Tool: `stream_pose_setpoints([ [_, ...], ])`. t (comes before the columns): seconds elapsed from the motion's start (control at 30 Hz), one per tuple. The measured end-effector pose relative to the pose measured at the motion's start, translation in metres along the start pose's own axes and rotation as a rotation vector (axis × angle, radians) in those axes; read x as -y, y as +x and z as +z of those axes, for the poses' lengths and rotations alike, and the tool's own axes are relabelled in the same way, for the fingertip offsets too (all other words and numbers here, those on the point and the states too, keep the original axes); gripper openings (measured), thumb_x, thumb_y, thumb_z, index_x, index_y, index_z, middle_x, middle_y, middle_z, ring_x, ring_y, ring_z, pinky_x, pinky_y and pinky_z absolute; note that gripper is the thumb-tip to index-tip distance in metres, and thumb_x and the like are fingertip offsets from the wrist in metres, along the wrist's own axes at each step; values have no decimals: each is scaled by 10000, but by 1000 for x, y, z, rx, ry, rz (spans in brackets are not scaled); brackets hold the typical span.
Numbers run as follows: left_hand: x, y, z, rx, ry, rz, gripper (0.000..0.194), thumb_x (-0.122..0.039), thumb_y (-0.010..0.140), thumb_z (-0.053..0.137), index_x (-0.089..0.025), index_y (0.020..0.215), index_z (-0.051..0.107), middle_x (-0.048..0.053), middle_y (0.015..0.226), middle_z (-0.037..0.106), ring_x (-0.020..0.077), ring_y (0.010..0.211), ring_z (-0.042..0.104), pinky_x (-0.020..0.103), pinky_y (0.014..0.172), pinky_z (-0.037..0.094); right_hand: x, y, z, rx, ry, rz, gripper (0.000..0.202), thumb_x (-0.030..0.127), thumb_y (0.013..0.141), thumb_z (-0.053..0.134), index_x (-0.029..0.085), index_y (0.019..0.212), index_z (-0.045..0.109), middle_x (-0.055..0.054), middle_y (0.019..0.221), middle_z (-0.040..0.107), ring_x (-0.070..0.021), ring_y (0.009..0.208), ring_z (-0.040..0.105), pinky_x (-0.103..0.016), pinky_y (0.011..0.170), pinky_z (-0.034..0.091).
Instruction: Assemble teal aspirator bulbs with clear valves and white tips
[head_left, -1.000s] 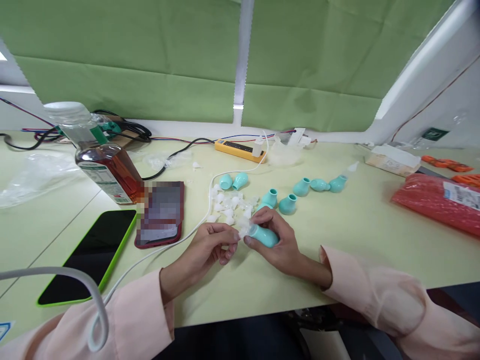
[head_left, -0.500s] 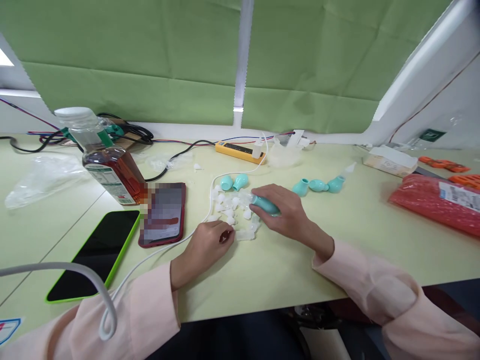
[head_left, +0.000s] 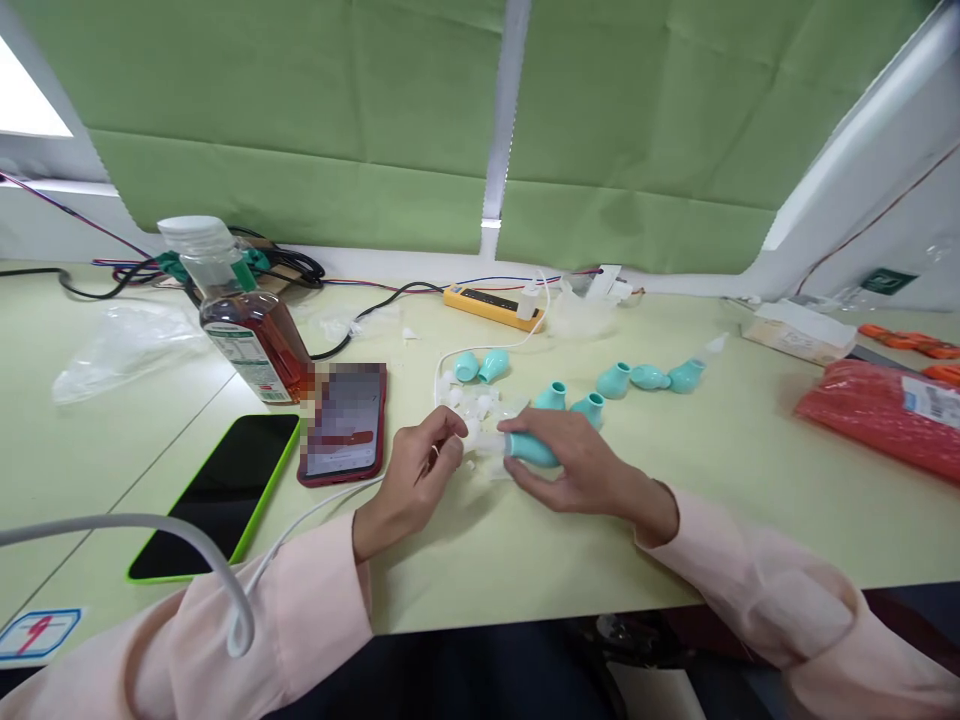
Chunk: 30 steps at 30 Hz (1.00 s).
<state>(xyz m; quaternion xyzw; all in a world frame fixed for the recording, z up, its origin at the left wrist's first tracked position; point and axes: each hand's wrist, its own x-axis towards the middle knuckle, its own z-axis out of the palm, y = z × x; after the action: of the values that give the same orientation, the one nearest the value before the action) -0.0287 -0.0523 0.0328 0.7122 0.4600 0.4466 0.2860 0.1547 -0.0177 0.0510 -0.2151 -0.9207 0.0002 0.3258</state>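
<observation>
My right hand [head_left: 574, 460] is closed around a teal bulb [head_left: 531, 450], whose clear tip points left. My left hand [head_left: 420, 465] pinches a small translucent white piece [head_left: 474, 436] at that tip. Several small white pieces [head_left: 480, 402] lie on the table just behind my fingers. Two teal bulbs [head_left: 493, 366] rest behind these pieces. Beyond my right hand are two more, one of them an open-necked bulb [head_left: 551, 396]. Farther right, several teal bulbs lie in a row, the last bulb [head_left: 685, 375] with a clear tip.
On the left are a bottle of amber liquid [head_left: 259, 335], a red-cased phone [head_left: 345, 425] and a green-edged phone [head_left: 217, 495]. A white cable [head_left: 296, 520] runs past my left hand. A yellow power strip [head_left: 491, 308] sits behind; a red package [head_left: 877, 410] lies right.
My left hand has lifted and now pinches a white piece against the bulb's tip. My right hand has moved slightly lower. Two teal bulbs previously hidden behind it now show. The view has shifted.
</observation>
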Motion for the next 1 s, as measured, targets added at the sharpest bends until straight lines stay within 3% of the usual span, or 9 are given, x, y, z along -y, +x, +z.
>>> stream_pose_setpoints([
  [0.13, -9, -3, 3, 128, 63, -23, 257, -331, 787, 413, -152, 607, 446, -42, 502, 387, 75, 472, 349, 205, 464, 270, 13, -7, 8, 95, 103, 36, 193, 275, 792, 468, 247, 979, 428, -50, 776, 583, -198, 707, 557, -336, 565, 465],
  [0.23, -12, -6, 9, 186, -187, -175, 423, -383, 824, 323, -149, 477, 382, -45, 430, 333, 59, 413, 307, 201, 426, 251, 21, -4, 3, 202, 361, 178, 123, 275, 787, 488, 255, 904, 457, -22, 772, 580, -171, 681, 550, -318, 583, 474],
  [0.43, -13, -2, 10, 277, -751, -531, 483, -438, 809, 297, -167, 409, 310, -60, 310, 261, 39, 294, 204, 194, 337, 159, 21, 0, -2, 207, 974, 482, 133, 354, 756, 522, 241, 819, 487, 6, 672, 556, -110, 532, 513, -252, 459, 436],
  [0.53, -15, 3, 5, 289, -833, -568, 472, -452, 813, 213, -193, 419, 242, -73, 282, 194, 45, 270, 165, 198, 320, 163, 10, 6, -10, 153, 1076, 520, 221, 425, 788, 437, 217, 856, 468, 13, 607, 538, -89, 420, 465, -238, 383, 389],
  [0.63, -14, 1, 4, 292, -461, -348, 460, -475, 822, 205, -177, 499, 340, -57, 339, 316, 58, 309, 267, 194, 353, 222, -11, 24, -28, -24, 557, 416, 249, 354, 774, 483, 190, 961, 475, -40, 807, 561, -134, 652, 539, -292, 582, 443],
  [0.7, -12, -4, 8, 375, -70, -114, 375, -466, 811, 297, -161, 641, 435, -35, 440, 434, 83, 389, 375, 200, 410, 290, -32, 39, -37, -31, 184, 312, 282, 290, 752, 509, 169, 1003, 469, -73, 953, 537, -180, 854, 512, -336, 741, 408],
  [0.83, -8, -11, 18, 475, 583, 296, 308, -434, 788, 403, -145, 832, 500, 47, 683, 566, 173, 609, 522, 267, 532, 391, -81, 59, -34, 287, -48, 281, 182, 227, 731, 485, 154, 893, 521, -74, 912, 558, -197, 837, 510, -335, 726, 405],
  [0.9, -6, -9, 21, 488, 703, 359, 289, -405, 797, 407, -137, 843, 506, 69, 757, 582, 199, 700, 544, 285, 569, 420, -101, 59, -24, 413, -46, 311, 158, 210, 696, 519, 152, 840, 548, -67, 867, 583, -196, 798, 531, -323, 695, 420],
  [1.0, -2, -3, 21, 457, 756, 334, 227, -340, 807, 417, -140, 870, 505, 71, 842, 583, 204, 801, 544, 293, 623, 448, -116, 54, -10, 464, -25, 326, 159, 181, 660, 553, 158, 816, 575, -55, 847, 612, -190, 792, 557, -303, 695, 438],
])
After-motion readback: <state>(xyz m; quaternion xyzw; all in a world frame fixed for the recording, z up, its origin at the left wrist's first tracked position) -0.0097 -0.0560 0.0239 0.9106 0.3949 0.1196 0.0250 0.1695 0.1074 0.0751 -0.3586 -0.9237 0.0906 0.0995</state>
